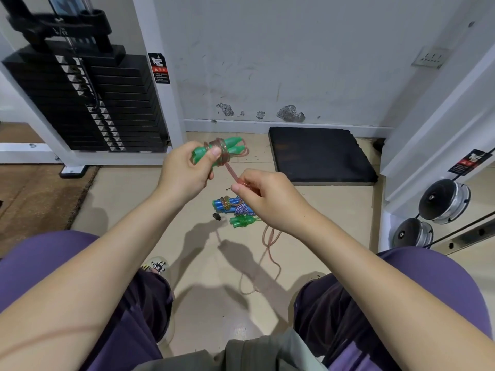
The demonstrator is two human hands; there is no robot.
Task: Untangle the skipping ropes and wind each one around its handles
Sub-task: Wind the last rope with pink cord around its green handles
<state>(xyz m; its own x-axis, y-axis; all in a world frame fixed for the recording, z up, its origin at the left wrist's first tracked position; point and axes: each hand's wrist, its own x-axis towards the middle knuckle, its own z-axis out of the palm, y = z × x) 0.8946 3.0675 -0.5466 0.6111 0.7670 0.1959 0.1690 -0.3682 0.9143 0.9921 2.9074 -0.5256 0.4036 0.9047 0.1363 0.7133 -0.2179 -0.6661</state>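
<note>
On the floor [203, 250], in front of the person, lie two bundles already wound: blue handles [227, 204] wrapped in braided rope, and a smaller green pair [242, 220], apparently wrapped too, though partly hidden. The pink rope [270, 253] is in progress: several turns sit around the green handles [227, 147], gripped in the left hand [184, 170]; the right hand [263, 195] pinches the taut strand. A long loose tail trails on the floor, so most winding remains.

Green handles [227, 149] held aloft, pink rope [270, 236] apparently half-wound
</note>
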